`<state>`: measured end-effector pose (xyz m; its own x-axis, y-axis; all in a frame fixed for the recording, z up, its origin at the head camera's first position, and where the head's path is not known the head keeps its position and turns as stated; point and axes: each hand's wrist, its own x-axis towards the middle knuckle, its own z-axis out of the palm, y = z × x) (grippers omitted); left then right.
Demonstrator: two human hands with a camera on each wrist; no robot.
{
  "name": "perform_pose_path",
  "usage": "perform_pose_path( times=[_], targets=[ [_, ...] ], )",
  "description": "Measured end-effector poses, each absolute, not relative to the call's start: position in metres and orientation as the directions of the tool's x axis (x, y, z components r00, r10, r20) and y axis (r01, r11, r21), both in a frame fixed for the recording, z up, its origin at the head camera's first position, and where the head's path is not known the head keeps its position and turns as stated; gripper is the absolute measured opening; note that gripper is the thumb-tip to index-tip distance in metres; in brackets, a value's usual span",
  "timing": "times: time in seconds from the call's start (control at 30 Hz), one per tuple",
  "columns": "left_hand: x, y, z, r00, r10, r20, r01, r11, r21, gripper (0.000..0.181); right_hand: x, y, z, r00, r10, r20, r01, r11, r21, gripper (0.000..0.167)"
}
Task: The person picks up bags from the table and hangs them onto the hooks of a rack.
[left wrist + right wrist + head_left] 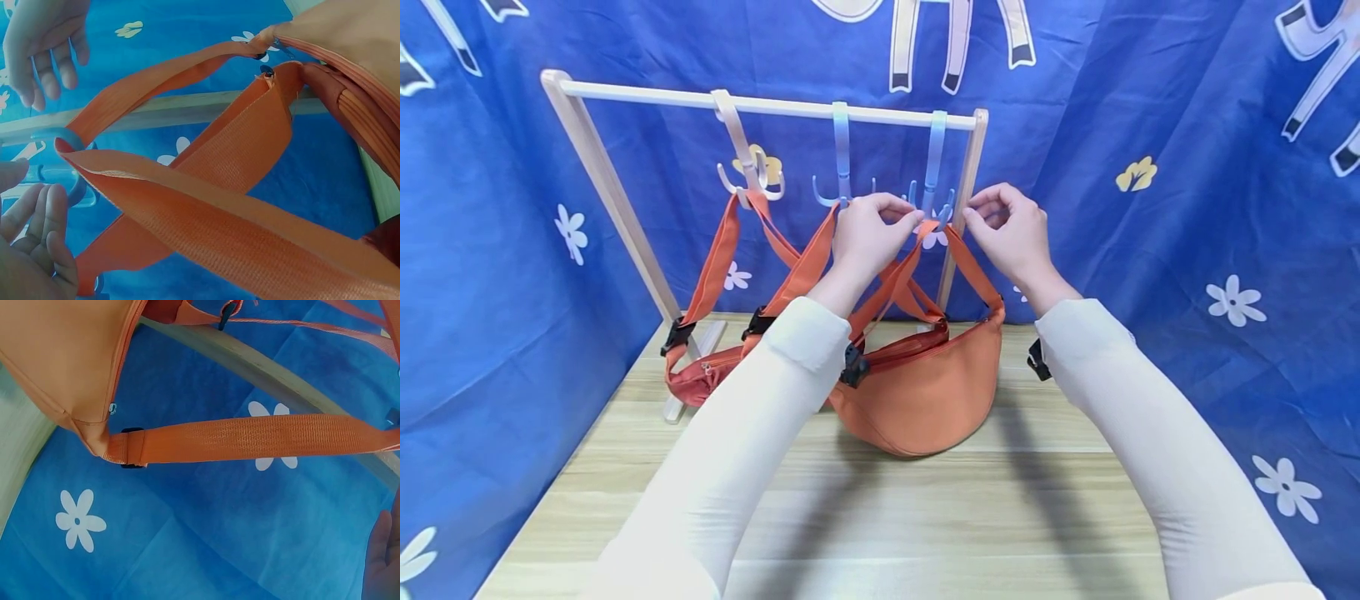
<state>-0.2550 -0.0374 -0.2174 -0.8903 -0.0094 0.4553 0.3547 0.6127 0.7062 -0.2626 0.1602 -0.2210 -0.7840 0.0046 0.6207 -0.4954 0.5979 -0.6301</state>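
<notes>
An orange waist bag (925, 400) hangs at the right end of a rack, its strap (973, 267) looped over a blue hook (934, 158). Just left of that loop is my left hand (868, 242). In the left wrist view, the left hand (34, 250) has loosely bent fingers, with a gap between thumb and fingers and no strap between them. To the right of the hook, my right hand (1011, 237) is raised, apart from the strap. Its fingers look relaxed in the left wrist view; only an edge of the hand (382, 556) shows in the right wrist view.
A red-orange bag (703, 379) hangs at the left, one strap on a white hook (745, 158) and another by the middle blue hook (842, 154), partly behind my left arm. The wooden rack (662, 96) stands on a wood-grain table (925, 533) before a blue patterned cloth (1150, 100).
</notes>
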Motion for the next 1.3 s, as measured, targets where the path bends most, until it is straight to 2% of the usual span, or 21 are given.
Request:
perform_pose_path(
  times=[0.23,0.5,0.77,1.1,1.3],
  targets=[
    [-0.248,-0.043,-0.216,-0.896,0.022,0.443,0.367,0.596,0.714,0.026,-0.257,0.168,-0.221,-0.800,-0.029,0.599,-0.484,0.620,-0.617,0.021],
    [-0.236,-0.068,-0.215,-0.886,0.057,0.459,0.395,0.611,0.686,0.025,-0.242,0.180,-0.224,-0.880,-0.143,0.453,-0.410,0.709,-0.573,0.029],
    [-0.225,-0.100,-0.222,-0.905,0.069,0.419,0.362,0.642,0.676,0.029,-0.230,0.198,-0.236,-0.924,-0.156,0.349,-0.340,0.753,-0.564,0.031],
    [-0.205,-0.135,-0.238,-0.908,0.059,0.414,0.331,0.708,0.624,0.031,-0.214,0.205,-0.255,-0.928,-0.146,0.342,-0.324,0.770,-0.550,0.025],
    [-0.185,-0.151,-0.249,-0.893,0.072,0.444,0.343,0.748,0.569,0.031,-0.202,0.205,-0.267,-0.922,-0.134,0.364,-0.316,0.803,-0.505,0.028]
  ],
)
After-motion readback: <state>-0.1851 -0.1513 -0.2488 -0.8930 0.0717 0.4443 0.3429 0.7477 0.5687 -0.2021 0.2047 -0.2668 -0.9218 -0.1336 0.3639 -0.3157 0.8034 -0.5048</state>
